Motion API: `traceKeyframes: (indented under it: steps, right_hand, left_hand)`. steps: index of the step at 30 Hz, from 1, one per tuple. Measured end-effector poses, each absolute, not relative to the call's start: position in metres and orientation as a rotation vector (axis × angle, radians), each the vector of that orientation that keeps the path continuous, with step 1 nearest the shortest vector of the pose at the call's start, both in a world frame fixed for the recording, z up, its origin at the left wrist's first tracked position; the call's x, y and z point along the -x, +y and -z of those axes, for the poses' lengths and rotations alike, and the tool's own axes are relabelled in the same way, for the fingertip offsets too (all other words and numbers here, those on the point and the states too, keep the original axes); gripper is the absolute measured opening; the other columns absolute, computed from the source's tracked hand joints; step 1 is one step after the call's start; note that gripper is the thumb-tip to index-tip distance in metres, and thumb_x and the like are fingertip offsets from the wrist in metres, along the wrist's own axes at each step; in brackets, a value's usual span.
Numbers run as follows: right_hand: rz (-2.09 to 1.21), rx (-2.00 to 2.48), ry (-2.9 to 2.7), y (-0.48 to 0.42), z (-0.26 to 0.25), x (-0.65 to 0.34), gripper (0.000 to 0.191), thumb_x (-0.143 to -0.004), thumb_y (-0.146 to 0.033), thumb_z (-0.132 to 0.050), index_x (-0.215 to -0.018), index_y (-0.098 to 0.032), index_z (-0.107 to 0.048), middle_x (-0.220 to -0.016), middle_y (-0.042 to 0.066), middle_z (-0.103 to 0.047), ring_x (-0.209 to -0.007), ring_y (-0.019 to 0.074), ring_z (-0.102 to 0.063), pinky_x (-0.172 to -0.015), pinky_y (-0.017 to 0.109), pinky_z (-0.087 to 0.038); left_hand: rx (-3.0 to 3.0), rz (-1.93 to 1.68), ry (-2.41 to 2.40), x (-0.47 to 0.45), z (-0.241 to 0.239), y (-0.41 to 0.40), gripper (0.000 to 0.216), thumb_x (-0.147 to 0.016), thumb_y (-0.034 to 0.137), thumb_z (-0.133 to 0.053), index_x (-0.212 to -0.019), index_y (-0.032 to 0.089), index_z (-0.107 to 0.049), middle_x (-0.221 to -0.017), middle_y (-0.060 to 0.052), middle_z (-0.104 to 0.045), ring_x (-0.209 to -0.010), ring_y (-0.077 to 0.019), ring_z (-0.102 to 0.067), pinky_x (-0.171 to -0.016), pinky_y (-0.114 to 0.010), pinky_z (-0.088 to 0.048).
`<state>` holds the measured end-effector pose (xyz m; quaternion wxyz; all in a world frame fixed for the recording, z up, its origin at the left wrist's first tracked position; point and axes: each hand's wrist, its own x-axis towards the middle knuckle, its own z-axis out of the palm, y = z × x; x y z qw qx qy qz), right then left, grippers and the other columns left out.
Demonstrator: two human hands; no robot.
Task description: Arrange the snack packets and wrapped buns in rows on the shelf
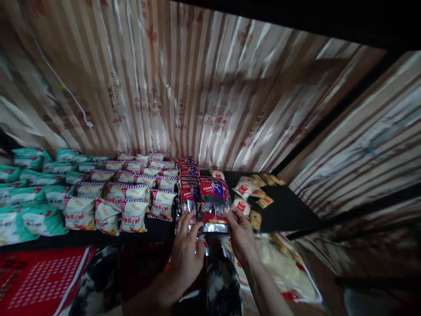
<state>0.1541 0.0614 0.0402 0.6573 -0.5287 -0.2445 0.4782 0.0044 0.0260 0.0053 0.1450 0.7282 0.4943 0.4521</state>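
Note:
On a dark shelf (286,210) lie rows of snack packets. My left hand (186,252) and my right hand (240,232) both grip the near edge of a red and silver packet (213,202) at the shelf's front. Behind it runs a row of the same red and silver packets (187,173) toward the wall. Fingers of both hands curl onto the packet's lower edge.
White and red snack packets (131,197) and green packets (29,197) fill the shelf's left side. Small yellow packets (251,193) lie at the right. A striped wrapped wall (197,79) stands behind. A red crate (39,281) and a clear bag of goods (286,267) sit below.

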Motion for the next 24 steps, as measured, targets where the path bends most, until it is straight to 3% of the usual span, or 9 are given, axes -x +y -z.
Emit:
traceKeyframes:
  steps: [4, 8, 16, 24]
  right_hand:
    - [-1.068, 1.187, -0.657, 0.115, -0.045, -0.154, 0.052, -0.052, -0.043, -0.082, -0.094, -0.021, -0.059, -0.062, -0.006, -0.065, -0.053, 0.0142, -0.059, -0.051, 0.025, -0.045]
    - [-0.995, 1.27, -0.82, 0.176, -0.042, -0.149, 0.057, -0.055, -0.041, -0.078, -0.105, -0.02, -0.058, -0.06, -0.006, -0.061, -0.054, 0.0147, -0.058, -0.053, 0.026, -0.044]
    - [-0.677, 1.528, -1.288, 0.264, -0.027, -0.129, 0.045, -0.073, -0.035, -0.058, -0.115, -0.019, -0.059, -0.088, 0.002, -0.07, -0.078, 0.0178, -0.064, -0.072, 0.029, -0.051]
    - [-0.421, 1.788, -1.589, 0.291, -0.026, -0.121, 0.028, -0.083, -0.026, -0.052, -0.105, -0.018, -0.067, -0.105, 0.008, -0.07, -0.098, 0.0205, -0.064, -0.087, 0.03, -0.047]
  left_hand:
    - [-2.341, -1.179, 1.471, -0.005, -0.008, 0.046, 0.033, -0.081, 0.008, -0.043, -0.107, 0.016, -0.062, -0.137, -0.012, -0.049, -0.137, -0.0299, -0.03, -0.106, -0.053, -0.038]
    - [-2.484, -1.013, 1.473, -0.008, -0.006, 0.07, 0.036, -0.084, 0.019, -0.048, -0.116, 0.013, -0.06, -0.137, -0.014, -0.051, -0.136, -0.0313, -0.034, -0.107, -0.053, -0.037]
    - [-2.491, -0.909, 1.567, -0.013, 0.004, 0.099, 0.046, -0.086, 0.031, -0.051, -0.129, 0.015, -0.054, -0.145, -0.017, -0.04, -0.136, -0.0326, -0.032, -0.106, -0.052, -0.037]
    - [-2.499, -0.99, 1.639, -0.017, 0.019, 0.105, 0.044, -0.085, 0.03, -0.052, -0.127, 0.015, -0.055, -0.144, -0.017, -0.042, -0.136, -0.0313, -0.034, -0.104, -0.05, -0.041]
